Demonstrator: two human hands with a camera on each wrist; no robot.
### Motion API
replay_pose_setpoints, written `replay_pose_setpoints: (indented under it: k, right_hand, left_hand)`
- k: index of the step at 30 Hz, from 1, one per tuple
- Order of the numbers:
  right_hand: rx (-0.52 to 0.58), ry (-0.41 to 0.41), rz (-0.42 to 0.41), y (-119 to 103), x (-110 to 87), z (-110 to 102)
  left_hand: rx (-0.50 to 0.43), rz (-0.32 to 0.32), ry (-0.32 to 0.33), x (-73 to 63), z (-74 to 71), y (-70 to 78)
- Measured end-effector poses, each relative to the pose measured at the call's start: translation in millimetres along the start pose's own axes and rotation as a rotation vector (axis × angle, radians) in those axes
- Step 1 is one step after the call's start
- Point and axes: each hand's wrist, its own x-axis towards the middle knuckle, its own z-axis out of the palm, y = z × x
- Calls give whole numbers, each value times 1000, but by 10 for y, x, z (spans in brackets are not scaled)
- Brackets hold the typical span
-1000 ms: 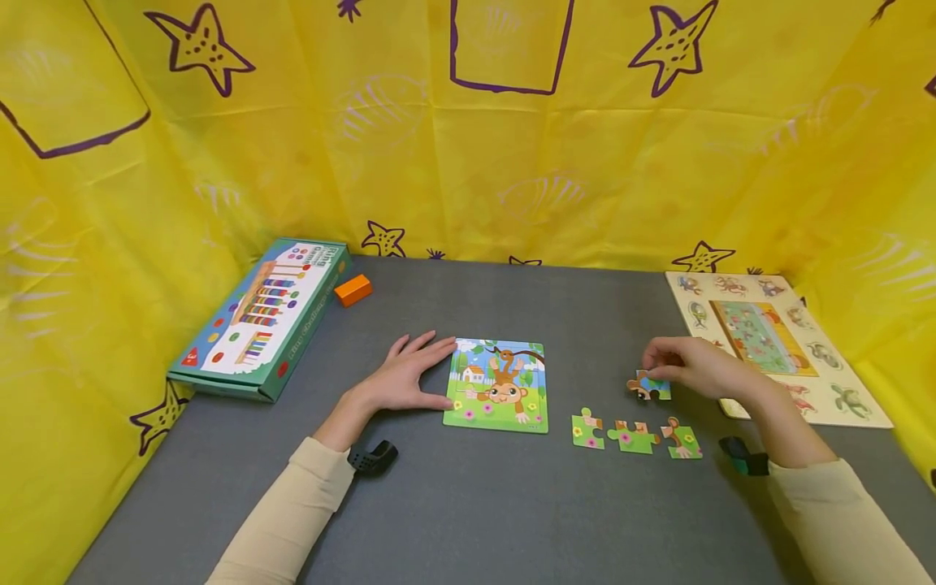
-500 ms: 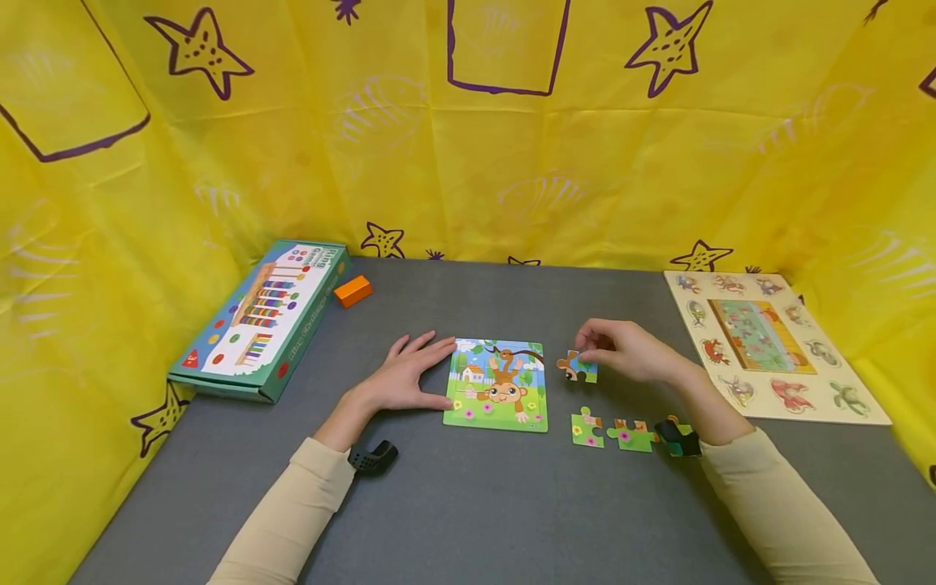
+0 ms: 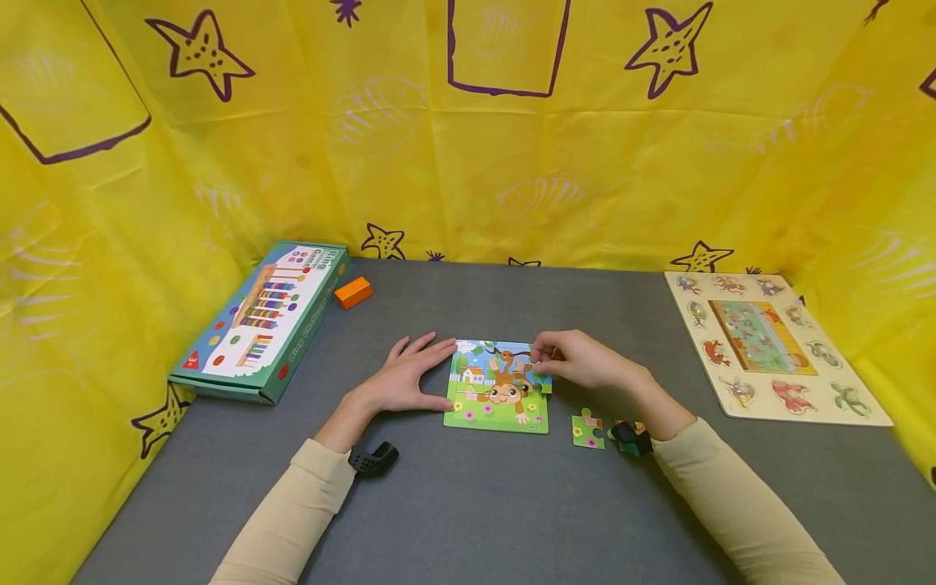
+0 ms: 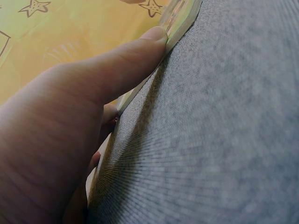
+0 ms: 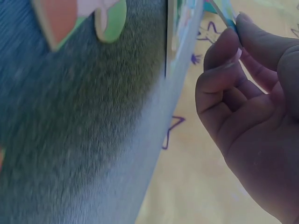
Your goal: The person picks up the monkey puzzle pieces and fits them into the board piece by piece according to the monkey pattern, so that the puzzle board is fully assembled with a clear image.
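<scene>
A square monkey puzzle board (image 3: pixel 468 416) lies on the grey table. My left hand (image 3: pixel 400 382) rests at its left edge with fingers spread and fairly straight. In the left wrist view, the thumb (image 4: pixel 135 53) presses against the board's rim. My right hand (image 3: pixel 581 361) pinches a puzzle piece (image 3: pixel 543 385) over the board's right part. Thumb and fingertips grip this thin piece (image 5: pixel 226 14) in the right wrist view, where it is tilted. A loose green puzzle piece (image 3: pixel 586 431) lies right of the board. Another puzzle piece (image 3: pixel 621 443) is partly covered by the right wrist's strap.
A green ring game box (image 3: pixel 259 317) lies at the left, with an orange block (image 3: pixel 354 292) beside it. A wooden board with sea animal shapes (image 3: pixel 797 357) lies at the right. Yellow cloth (image 3: pixel 468 179) rises behind the table and along both sides.
My right hand has carried the pinched puzzle piece leftward from near the wooden board to above the puzzle. Its wrist now covers some loose pieces. The left hand has stayed in place.
</scene>
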Motion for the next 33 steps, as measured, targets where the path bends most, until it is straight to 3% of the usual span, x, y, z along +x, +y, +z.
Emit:
replay_pose_setpoints:
  k: [7, 22, 28, 33]
  right_hand:
    - [-25, -62, 6, 31, 105, 98]
    - [-120, -44, 10, 25, 110, 150]
    - [-153, -127, 80, -50, 56, 183]
    - [-199, -119, 97, -94, 62, 221]
  left_hand:
    - [1, -1, -4, 4, -3, 0]
    - [-2, -2, -5, 3, -17, 7]
    - [-5, -2, -5, -3, -26, 19]
    - [4, -8, -10, -2, -14, 14]
